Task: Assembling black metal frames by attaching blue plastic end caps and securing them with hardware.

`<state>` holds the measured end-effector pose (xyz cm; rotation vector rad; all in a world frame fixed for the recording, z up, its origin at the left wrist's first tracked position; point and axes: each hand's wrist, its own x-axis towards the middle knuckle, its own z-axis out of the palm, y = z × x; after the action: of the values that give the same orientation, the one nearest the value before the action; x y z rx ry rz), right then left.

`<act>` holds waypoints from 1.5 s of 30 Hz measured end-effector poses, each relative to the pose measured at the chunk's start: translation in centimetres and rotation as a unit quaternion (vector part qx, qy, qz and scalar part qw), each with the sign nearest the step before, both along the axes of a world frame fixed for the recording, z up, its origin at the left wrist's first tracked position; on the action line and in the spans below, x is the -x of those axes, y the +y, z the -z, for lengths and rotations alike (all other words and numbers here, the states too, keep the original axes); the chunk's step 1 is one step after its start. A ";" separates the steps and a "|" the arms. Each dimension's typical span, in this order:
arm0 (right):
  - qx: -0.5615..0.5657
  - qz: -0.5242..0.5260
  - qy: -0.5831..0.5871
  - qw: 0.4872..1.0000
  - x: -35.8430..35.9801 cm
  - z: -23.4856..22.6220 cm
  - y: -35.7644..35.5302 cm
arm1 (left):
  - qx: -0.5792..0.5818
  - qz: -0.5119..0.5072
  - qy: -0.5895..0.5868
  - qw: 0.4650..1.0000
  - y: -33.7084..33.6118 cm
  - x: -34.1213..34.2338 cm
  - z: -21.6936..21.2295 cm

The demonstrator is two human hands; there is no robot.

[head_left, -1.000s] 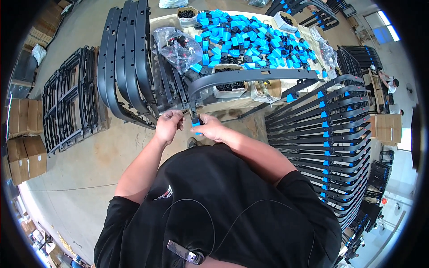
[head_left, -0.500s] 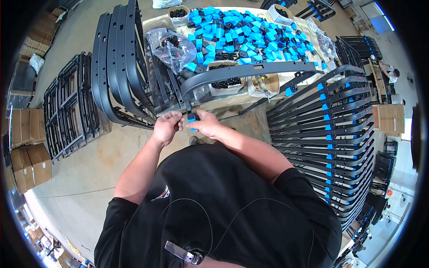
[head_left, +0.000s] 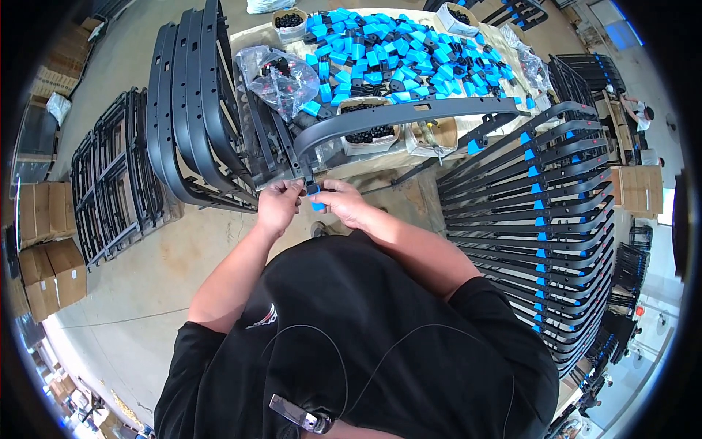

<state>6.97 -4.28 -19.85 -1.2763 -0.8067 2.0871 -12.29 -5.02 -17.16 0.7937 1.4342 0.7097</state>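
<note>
Grips the blue-and-black block (head_left: 317, 204) in the right hand (head_left: 342, 203), with thumb and fingers drawn together on it and only a little of its blue surface showing past the thumb. Holds it right at the near end of a dark curved bar (head_left: 387, 117), below the bend. Curls the left hand (head_left: 278, 205) just beside, to the left of the block, thumb and forefinger nearly meeting close to the bar's end; cannot tell about any small part pinched between those tips. Has the rest of the bar beyond the fingers, stretching off to the right over the near edge of a table (head_left: 256, 36). Shows, farther beyond the fingers, a wide heap of blue-and-black pieces (head_left: 402, 58), with a clear plastic bag (head_left: 289, 91) left of it. Shows also, beyond the right fingers and partly behind the bar, a carton of small black parts (head_left: 369, 148), and right beside it a second open carton (head_left: 424, 150). Has upright dark frames (head_left: 183, 95) left of the left fingers and a long row of dark frames with blue pieces (head_left: 570, 219) well to the right.
</note>
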 end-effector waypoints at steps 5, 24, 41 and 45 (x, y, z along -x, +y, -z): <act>0.012 0.011 0.037 0.999 -0.2 -0.5 -0.2 | -0.127 0.097 0.149 0.976 -2.1 -1.1 -2.1; 0.124 0.015 0.254 0.959 -2.5 -6.3 -0.6 | -0.428 0.248 0.288 0.820 -1.9 -2.2 -6.1; -0.118 -0.065 -0.097 0.986 -2.2 -4.0 -0.4 | -0.380 0.222 0.299 0.847 -1.6 -2.1 -6.1; -0.138 -0.031 -0.154 0.978 -2.1 -2.1 1.1 | -0.226 0.149 0.329 0.905 -1.2 -1.3 -4.4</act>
<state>9.11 -3.15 -17.76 -1.4486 -1.2391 1.7668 -10.96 -6.26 -12.73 1.7000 1.7020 0.5610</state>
